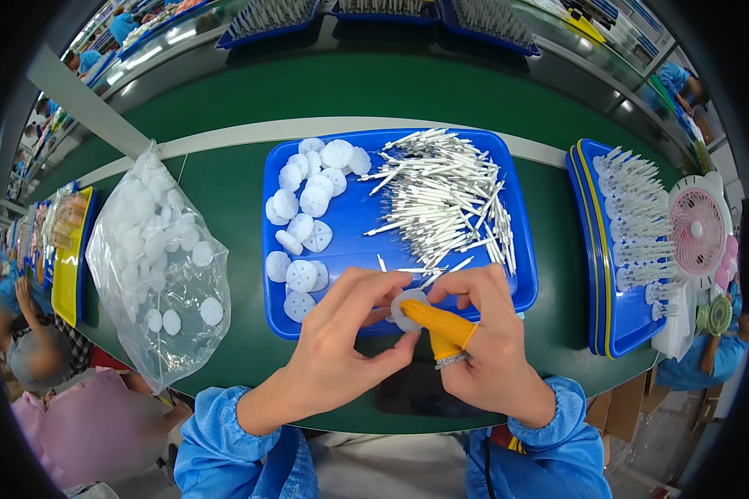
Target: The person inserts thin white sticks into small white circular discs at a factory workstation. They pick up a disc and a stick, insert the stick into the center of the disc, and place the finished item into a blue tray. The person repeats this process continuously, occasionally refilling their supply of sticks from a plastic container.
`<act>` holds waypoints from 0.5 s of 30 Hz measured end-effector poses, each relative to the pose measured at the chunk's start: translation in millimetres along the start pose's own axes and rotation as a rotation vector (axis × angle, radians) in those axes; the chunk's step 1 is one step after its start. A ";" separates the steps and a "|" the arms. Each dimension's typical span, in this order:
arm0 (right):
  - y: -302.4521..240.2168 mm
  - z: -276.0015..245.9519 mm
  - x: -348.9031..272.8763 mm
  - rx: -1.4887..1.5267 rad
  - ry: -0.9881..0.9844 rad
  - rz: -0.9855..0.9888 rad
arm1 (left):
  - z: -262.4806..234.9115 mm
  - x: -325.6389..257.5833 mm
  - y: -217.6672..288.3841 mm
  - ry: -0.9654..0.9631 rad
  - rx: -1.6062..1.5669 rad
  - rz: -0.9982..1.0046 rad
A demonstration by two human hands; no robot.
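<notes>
Right hand (pixel 487 333), thumb capped in an orange finger cot (pixel 439 320), pinches one edge of a small white slotted disc (pixel 408 309); fingers curled, closed on the part. Left hand (pixel 341 341) meets it from the other side, thumb and forefinger tips closed on the same disc. Both hands hang just above the near rim of the blue tray (pixel 354 241), over the green table (pixel 225 200).

Disc orientation: flat face turned up toward the camera, slightly tilted. Being round, it has no long axis I can read; the thin axis runs roughly up at the viewer. Whether anything sits in its centre hole, cannot tell (thumbs cover part of it).

Risk, as I judge it: the grip is by fingertips only, and the cot is smooth, so the disc could flip out and drop off the table edge.

Farther in the tray: loose white discs (pixel 308 208) on the left, a heap of thin white pins (pixel 449 200) on the right. Clear bag of more discs (pixel 158 258) lies left of the tray. Stacked trays of pins (pixel 620 233) and a pink fan (pixel 697 229) sit right.
</notes>
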State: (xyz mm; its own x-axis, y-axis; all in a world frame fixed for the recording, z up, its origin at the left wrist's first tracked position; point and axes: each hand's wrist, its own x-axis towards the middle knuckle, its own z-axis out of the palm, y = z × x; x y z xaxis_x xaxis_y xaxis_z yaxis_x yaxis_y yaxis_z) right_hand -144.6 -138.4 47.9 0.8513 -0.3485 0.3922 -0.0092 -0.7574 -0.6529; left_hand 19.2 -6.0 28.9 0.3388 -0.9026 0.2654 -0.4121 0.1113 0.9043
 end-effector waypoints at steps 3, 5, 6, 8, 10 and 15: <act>3.3 -0.6 -1.6 0.035 -0.003 0.004 | -0.8 0.5 -0.2 -0.005 0.007 -0.005; 3.3 -0.3 -1.3 0.042 0.000 -0.001 | -0.6 0.5 0.0 -0.004 0.007 -0.006; 1.9 0.5 -0.7 0.035 0.004 0.002 | -0.1 0.2 -0.3 -0.004 0.004 -0.005; 0.5 0.1 -1.1 0.030 0.008 0.003 | 0.5 -0.2 0.0 -0.003 -0.002 -0.009; 0.9 0.0 -1.5 0.042 0.005 -0.011 | -0.8 -0.9 0.0 0.008 -0.001 -0.018; 0.3 -0.2 -6.7 0.043 -0.006 0.012 | 0.0 0.0 -1.3 0.008 -0.011 -0.022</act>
State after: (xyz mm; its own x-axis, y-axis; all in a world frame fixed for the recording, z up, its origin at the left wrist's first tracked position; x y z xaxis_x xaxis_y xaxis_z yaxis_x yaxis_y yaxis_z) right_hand -150.4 -136.4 45.3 0.8544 -0.3537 0.3806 0.0035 -0.7286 -0.6850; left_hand 19.8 -6.2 27.7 0.3549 -0.9014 0.2479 -0.3954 0.0956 0.9135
